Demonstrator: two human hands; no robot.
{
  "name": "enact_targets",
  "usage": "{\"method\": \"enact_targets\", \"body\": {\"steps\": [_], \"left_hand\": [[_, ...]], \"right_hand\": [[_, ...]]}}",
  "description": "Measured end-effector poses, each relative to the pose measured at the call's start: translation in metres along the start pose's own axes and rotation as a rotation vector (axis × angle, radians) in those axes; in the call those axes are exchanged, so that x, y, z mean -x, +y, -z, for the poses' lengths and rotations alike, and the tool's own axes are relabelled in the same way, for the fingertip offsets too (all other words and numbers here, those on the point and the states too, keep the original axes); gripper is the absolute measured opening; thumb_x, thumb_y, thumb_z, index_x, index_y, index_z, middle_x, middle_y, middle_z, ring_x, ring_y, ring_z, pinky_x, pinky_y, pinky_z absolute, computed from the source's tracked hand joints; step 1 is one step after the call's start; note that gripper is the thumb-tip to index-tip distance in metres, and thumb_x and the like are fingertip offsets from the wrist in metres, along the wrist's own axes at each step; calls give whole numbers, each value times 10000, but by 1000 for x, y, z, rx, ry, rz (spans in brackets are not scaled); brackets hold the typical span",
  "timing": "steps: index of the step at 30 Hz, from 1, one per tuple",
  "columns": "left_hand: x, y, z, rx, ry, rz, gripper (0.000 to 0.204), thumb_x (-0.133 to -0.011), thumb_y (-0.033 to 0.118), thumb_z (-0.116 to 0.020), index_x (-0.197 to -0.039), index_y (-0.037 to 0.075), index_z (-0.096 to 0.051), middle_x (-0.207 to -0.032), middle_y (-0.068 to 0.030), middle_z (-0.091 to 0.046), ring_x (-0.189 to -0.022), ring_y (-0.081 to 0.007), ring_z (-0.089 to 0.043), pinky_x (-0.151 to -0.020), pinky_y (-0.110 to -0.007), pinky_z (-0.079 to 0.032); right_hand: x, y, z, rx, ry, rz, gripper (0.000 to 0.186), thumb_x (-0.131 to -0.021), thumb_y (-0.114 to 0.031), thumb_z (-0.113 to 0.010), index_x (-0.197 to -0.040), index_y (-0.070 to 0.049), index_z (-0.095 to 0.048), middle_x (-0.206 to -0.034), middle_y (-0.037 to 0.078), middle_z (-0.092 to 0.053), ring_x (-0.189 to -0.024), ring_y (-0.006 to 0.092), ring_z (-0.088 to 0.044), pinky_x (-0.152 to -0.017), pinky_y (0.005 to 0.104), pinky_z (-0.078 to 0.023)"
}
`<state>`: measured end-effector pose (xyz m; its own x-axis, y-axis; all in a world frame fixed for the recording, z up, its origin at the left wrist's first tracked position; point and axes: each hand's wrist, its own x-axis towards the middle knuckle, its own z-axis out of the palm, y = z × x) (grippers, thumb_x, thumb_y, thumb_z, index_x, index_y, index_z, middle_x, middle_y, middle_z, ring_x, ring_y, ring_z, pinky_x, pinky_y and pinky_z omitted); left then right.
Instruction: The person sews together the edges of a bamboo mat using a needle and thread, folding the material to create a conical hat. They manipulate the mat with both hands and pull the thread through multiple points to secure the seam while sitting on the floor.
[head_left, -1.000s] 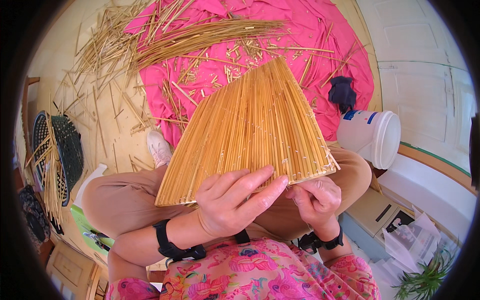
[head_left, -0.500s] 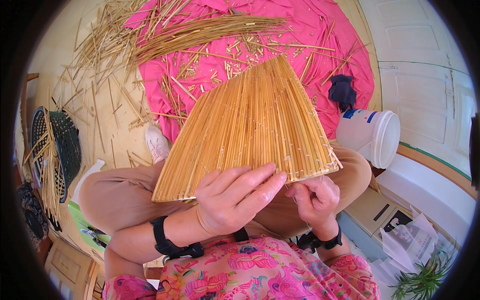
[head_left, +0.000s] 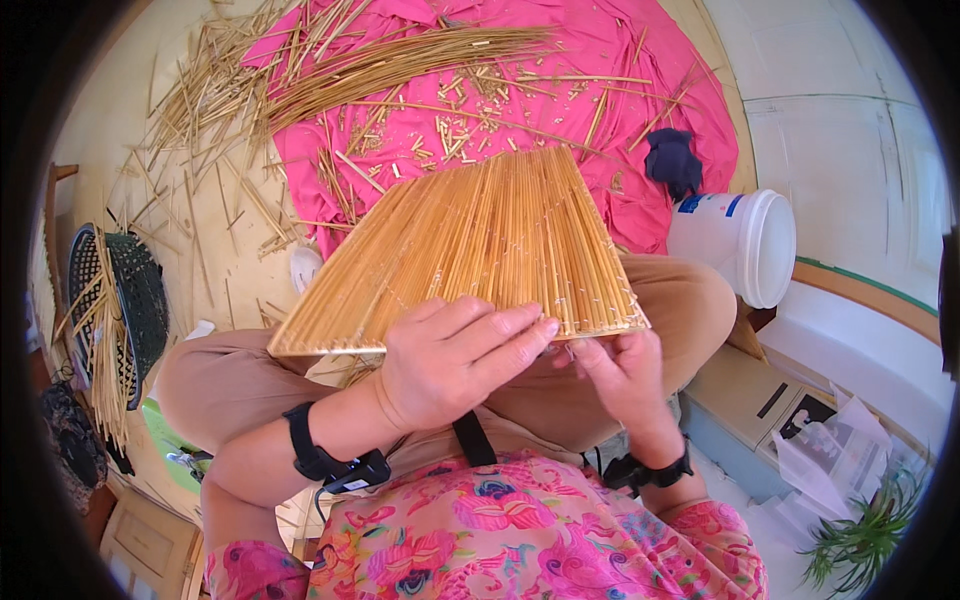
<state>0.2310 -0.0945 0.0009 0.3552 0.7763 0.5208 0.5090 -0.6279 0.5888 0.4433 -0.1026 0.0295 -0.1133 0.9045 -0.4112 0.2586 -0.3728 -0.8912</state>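
A flat, golden straw-stalk panel (head_left: pixel 470 240), stalks running near to far, is extending beyond the left hand (head_left: pixel 455 352) gripping its near edge; half-curled by the right corner, the right hand (head_left: pixel 622 372) is hiding any hold.

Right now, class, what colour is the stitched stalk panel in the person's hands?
The stitched stalk panel is golden brown; the head view shows it best.
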Motion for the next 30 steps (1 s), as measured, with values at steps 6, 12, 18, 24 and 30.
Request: {"method": "enact_targets", "body": {"steps": [6,12,18,24,30], "left_hand": [[18,0,28,33,-188,-78,247,-690,110,-672,-931,140,-719,-920,11,-696,-724,-139,-626,-559,-260,-460],[42,7,46,22,-237,4,261,-706,77,-667,-945,165,-723,-933,22,-698,-766,-162,-619,-618,-286,-423],[53,14,48,15,-235,63,266,-693,81,-675,-933,185,-724,-914,37,-690,-768,-165,-609,-634,-288,-433],[57,13,44,77,-267,82,240,-693,92,-670,-909,186,-720,-891,50,-678,-750,-168,-588,-633,-299,-442],[62,14,40,122,-417,48,227,-696,98,-674,-904,180,-713,-901,58,-670,-751,-167,-581,-631,-305,-451]], "right_hand": [[19,-34,43,655,163,270,160,-821,-84,-696,-964,-23,-660,-937,70,-680,-798,138,-621,-677,268,-484],[2,-1,-3,480,-227,415,115,-813,-93,-706,-901,-22,-683,-887,79,-653,-839,188,-594,-745,283,-451],[-1,0,-26,137,-527,217,81,-817,-93,-695,-840,-18,-677,-796,90,-592,-768,206,-583,-677,297,-457],[-6,8,-35,185,-570,354,122,-853,-91,-671,-817,2,-601,-756,37,-565,-710,108,-537,-638,266,-440],[-18,17,-38,-313,-290,0,78,-910,-117,-605,-852,-66,-595,-794,-43,-562,-709,58,-509,-633,223,-429]]}}
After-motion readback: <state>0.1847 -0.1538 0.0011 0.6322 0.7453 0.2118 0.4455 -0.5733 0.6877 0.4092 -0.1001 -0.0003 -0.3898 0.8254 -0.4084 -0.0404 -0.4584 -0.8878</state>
